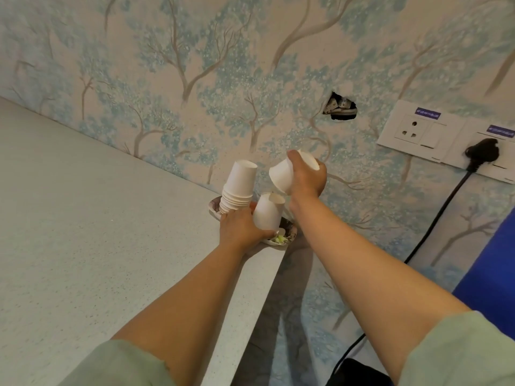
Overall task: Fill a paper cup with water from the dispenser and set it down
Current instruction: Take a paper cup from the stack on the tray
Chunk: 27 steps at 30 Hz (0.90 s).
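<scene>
1. White paper makes up everything being handled: a single paper cup (281, 176) is gripped in the right hand (306, 176), lifted off the table and tilted on its side, its rim toward the left hand.
2. The right hand's fingers (292, 158) wrap over the cup's wall, closed firmly around it (the thumb side is hidden behind the cup).
3. Below and to the left of it, the left hand (239, 229) is curled around the base of an upside-down cup (269, 211), and also steadies a stack of cups (239, 188) that leans just to that hand's far left side; stack and upside-down cup stand just beside each other.
4. Under the left hand, a small patterned plate (287, 232) sits at the table's corner, with some greenish scraps on it near the fingertips.
5. The pale speckled table (97, 218) stretches out to the left of both hands.
6. Behind the hands rises wallpaper (195, 65) printed with blue-green trees; well to the right of the right hand, a white socket panel (415, 129) holds a black plug (482, 153), whose cord hangs down.
7. Pale green sleeves (459, 349) cover both upper arms.
</scene>
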### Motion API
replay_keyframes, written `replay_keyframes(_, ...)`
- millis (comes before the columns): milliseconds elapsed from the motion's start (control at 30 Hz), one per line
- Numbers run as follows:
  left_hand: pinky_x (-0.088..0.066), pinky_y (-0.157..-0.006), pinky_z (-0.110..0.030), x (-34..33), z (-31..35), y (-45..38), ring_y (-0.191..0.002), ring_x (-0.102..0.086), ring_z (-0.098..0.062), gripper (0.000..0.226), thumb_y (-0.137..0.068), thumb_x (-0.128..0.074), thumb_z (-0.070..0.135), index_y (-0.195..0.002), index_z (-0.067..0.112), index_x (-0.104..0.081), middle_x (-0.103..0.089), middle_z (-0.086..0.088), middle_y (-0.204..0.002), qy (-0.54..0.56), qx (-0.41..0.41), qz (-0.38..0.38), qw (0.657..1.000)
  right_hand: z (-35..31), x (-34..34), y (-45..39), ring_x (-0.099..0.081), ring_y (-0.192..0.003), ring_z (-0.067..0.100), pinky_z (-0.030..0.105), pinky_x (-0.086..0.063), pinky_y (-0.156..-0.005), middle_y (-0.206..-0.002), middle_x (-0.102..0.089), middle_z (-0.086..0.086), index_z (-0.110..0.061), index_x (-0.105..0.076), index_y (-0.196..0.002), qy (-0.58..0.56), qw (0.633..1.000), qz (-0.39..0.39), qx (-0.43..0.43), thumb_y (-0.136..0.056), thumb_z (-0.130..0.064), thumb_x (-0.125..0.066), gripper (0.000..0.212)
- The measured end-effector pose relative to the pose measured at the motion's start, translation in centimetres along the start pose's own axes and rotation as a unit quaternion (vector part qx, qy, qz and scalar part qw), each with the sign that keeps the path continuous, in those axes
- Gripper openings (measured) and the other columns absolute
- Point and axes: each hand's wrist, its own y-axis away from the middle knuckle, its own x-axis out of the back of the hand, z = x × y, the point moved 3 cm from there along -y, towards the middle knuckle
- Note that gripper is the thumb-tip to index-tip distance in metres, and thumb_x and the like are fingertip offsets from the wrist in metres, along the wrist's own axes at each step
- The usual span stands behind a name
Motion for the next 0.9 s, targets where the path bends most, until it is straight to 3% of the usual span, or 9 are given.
replay_keyframes(133,-0.051,-0.083,-0.039,0.4,0.6,0.5,-0.101,-0.062,-0.024,0.074,-0.057,-0.078,0.049,-0.122,0.022,-0.053,-0.067,-0.003,-0.114,0.009,-0.005,0.002,1.000,-0.5,1.8,0.5,-0.048,-0.098,0.023,0.045,-0.053,-0.083,-0.107,-0.040,-0.002,-0.015,-0.057,-0.114,0.006,0.997,0.073,-0.027,-0.062,-0.041,-0.079,0.062)
replay_keyframes(267,-0.054,-0.083,-0.044,0.9,1.0,1.5,-0.102,-0.062,-0.026,0.075,-0.058,-0.075,0.052,-0.121,0.019,-0.050,-0.066,-0.006,-0.115,0.017,-0.019,-0.003,1.000,0.1,3.9,1.8,-0.057,-0.097,0.027,0.046,-0.055,-0.082,-0.107,-0.056,0.004,-0.017,-0.055,-0.104,-0.070,0.991,0.070,-0.087,-0.061,-0.042,-0.080,0.056)
replay_keyframes(467,-0.043,-0.094,-0.045,2.2,2.0,5.3,-0.119,-0.048,-0.032,0.079,-0.073,-0.068,0.051,-0.134,0.011,-0.037,-0.053,-0.014,-0.129,-0.053,-0.056,0.021,0.997,0.1,7.1,5.0,-0.058,-0.098,0.025,0.025,-0.047,-0.052,-0.118,-0.058,0.012,-0.007,-0.053,-0.117,-0.181,0.967,0.020,-0.177,-0.073,-0.036,-0.076,0.058)
replay_keyframes(567,-0.027,-0.110,-0.049,2.9,2.3,8.1,-0.142,-0.021,-0.034,0.090,-0.080,-0.054,0.060,-0.145,0.009,-0.018,-0.026,-0.017,-0.153,-0.156,-0.057,0.006,0.986,-0.5,8.8,7.6,-0.053,-0.102,0.026,0.027,-0.052,-0.060,-0.129,-0.051,0.016,-0.007,-0.048,-0.121,-0.222,0.954,-0.015,-0.201,-0.082,-0.033,-0.068,0.051)
replay_keyframes(633,-0.014,-0.116,-0.051,3.4,2.3,9.9,-0.147,-0.004,-0.032,0.094,-0.082,-0.047,0.063,-0.149,0.011,-0.006,-0.009,-0.013,-0.159,-0.193,-0.042,-0.018,0.980,-0.8,10.1,9.7,-0.049,-0.104,0.027,0.031,-0.053,-0.078,-0.125,-0.048,0.016,-0.007,-0.044,-0.127,-0.236,0.946,-0.038,-0.220,-0.087,-0.035,-0.061,0.052)
replay_keyframes(700,-0.012,-0.117,-0.052,4.4,2.9,12.2,-0.146,-0.003,-0.033,0.094,-0.082,-0.045,0.064,-0.149,0.011,-0.005,-0.007,-0.014,-0.159,-0.197,-0.033,-0.022,0.980,-1.3,11.6,12.1,-0.047,-0.104,0.027,0.033,-0.050,-0.090,-0.117,-0.046,0.015,-0.007,-0.042,-0.130,-0.242,0.939,-0.059,-0.239,-0.090,-0.035,-0.056,0.051)
replay_keyframes(767,-0.012,-0.118,-0.051,5.7,4.0,15.2,-0.146,-0.006,-0.033,0.090,-0.084,-0.045,0.062,-0.148,0.010,-0.008,-0.009,-0.016,-0.159,-0.169,-0.027,-0.012,0.985,-2.0,13.5,14.8,-0.046,-0.105,0.027,0.033,-0.049,-0.088,-0.116,-0.045,0.014,-0.008,-0.042,-0.130,-0.242,0.935,-0.080,-0.248,-0.090,-0.035,-0.057,0.051)
replay_keyframes(900,-0.016,-0.118,-0.044,8.4,7.5,22.4,-0.145,-0.017,-0.030,0.069,-0.093,-0.043,0.045,-0.147,0.009,-0.018,-0.022,-0.016,-0.156,0.009,-0.022,0.066,0.998,-2.8,18.0,20.2,-0.047,-0.103,0.027,0.033,-0.047,-0.085,-0.103,-0.051,0.012,-0.008,-0.045,-0.128,-0.244,0.930,-0.101,-0.256,-0.091,-0.033,-0.056,0.046)
